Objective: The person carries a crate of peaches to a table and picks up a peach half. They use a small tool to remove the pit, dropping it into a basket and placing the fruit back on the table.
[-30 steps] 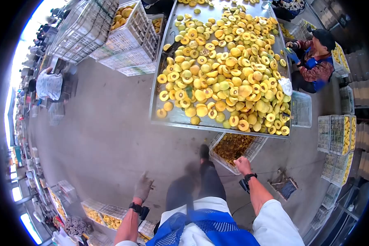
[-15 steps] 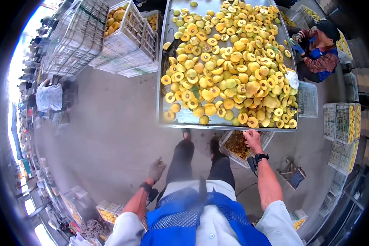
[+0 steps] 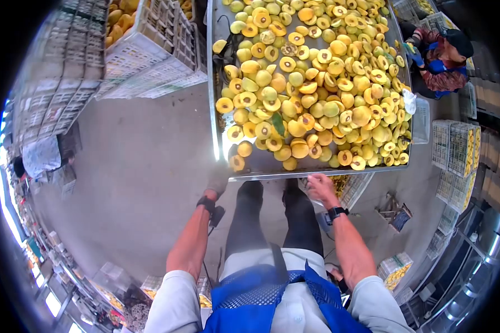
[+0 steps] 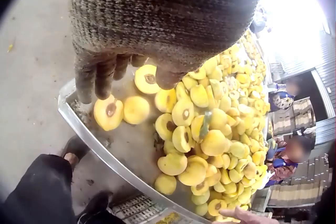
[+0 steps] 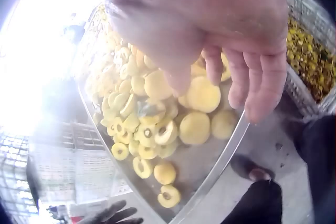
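Many halved yellow peaches [image 3: 328, 94] lie cut side up or down on a metal table [image 3: 261, 173] with a raised rim. My left hand [image 3: 218, 180], in a grey knitted glove, is at the table's near left corner. In the left wrist view its loosely bent fingers [image 4: 105, 77] overlap the corner, near two peach halves [image 4: 109, 112]. My bare right hand [image 3: 321, 187] is by the near rim, right of the middle. Its fingers [image 5: 262, 85] hang relaxed over the rim in the right wrist view, holding nothing.
A plastic crate [image 3: 356, 190] with brown and yellow scraps stands under the near edge. Stacked white crates [image 3: 150, 61] rise at the left, and filled crates [image 3: 455, 147] at the right. A seated person [image 3: 441, 64] works at the table's right side. A small stool [image 3: 395, 213] stands on the floor.
The view has come closer to the table. My left hand has moved forward and up to the table's corner. My right hand has gone from over the scrap crate to the near rim.
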Demonstrator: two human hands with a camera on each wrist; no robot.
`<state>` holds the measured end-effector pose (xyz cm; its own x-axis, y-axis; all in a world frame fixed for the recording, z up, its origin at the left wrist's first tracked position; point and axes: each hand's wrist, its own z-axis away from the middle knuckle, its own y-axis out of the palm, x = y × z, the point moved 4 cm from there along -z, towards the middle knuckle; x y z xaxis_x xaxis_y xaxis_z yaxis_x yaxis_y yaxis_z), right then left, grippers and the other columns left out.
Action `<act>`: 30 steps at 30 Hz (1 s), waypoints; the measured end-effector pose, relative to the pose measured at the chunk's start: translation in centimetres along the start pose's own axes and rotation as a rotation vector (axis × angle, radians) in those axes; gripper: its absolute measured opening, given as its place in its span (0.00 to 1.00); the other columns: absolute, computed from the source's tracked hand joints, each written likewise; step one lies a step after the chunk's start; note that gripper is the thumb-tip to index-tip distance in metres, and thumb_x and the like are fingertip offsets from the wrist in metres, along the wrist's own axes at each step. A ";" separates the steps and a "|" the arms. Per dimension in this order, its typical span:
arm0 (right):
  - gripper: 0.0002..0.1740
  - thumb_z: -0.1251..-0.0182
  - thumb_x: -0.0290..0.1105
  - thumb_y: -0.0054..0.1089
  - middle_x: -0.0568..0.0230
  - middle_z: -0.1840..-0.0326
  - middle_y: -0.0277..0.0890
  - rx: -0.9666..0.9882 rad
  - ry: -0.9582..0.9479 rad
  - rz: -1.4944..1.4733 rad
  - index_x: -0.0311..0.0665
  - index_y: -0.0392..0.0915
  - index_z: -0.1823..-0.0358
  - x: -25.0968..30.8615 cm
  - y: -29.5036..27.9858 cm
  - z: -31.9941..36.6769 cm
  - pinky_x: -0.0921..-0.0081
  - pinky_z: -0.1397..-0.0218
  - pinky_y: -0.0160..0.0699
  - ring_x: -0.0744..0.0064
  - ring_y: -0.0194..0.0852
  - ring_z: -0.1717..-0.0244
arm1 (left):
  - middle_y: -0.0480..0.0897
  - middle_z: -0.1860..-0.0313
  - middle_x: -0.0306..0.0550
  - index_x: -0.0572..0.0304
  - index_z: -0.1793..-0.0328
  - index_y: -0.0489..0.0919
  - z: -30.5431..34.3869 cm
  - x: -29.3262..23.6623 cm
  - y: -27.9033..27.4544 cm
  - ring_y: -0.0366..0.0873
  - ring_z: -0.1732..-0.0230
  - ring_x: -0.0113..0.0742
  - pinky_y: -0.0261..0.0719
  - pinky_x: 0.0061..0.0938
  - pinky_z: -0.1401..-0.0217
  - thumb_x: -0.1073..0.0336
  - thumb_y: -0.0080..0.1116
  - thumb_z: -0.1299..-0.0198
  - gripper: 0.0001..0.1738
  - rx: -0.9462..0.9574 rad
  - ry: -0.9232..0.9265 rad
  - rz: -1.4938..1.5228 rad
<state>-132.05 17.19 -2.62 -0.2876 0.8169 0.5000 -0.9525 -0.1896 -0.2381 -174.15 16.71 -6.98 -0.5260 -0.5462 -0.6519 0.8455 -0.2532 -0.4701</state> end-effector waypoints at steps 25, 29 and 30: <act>0.60 0.41 0.74 0.63 0.48 0.19 0.50 0.290 0.430 -1.765 0.44 0.49 0.19 0.3 15.5 -7.9 0.41 0.16 0.51 0.38 0.47 0.19 | 0.76 0.30 0.48 0.52 0.13 0.53 -11.9 -7.3 8.6 0.83 0.42 0.41 0.90 0.35 0.54 0.60 0.65 0.30 0.45 0.073 -0.149 0.326; 0.59 0.39 0.74 0.63 0.47 0.22 0.53 0.289 0.361 -1.733 0.44 0.51 0.19 1.2 14.5 -10.2 0.41 0.18 0.56 0.39 0.51 0.21 | 0.75 0.29 0.46 0.51 0.14 0.56 -13.7 -8.8 13.0 0.81 0.41 0.39 0.90 0.33 0.52 0.53 0.65 0.31 0.45 0.160 -0.004 0.275; 0.59 0.40 0.75 0.63 0.48 0.22 0.54 0.306 0.326 -1.754 0.44 0.53 0.19 1.0 14.2 -10.9 0.39 0.20 0.60 0.40 0.54 0.22 | 0.76 0.30 0.47 0.54 0.15 0.58 -12.9 -12.3 13.7 0.82 0.42 0.40 0.90 0.33 0.52 0.51 0.65 0.31 0.43 0.184 -0.116 0.367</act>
<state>-144.79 21.25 -14.57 0.9565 0.2124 -0.2001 -0.0890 0.8654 0.4931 -157.28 30.25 -13.05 -0.1825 -0.7101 -0.6800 0.9825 -0.1579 -0.0987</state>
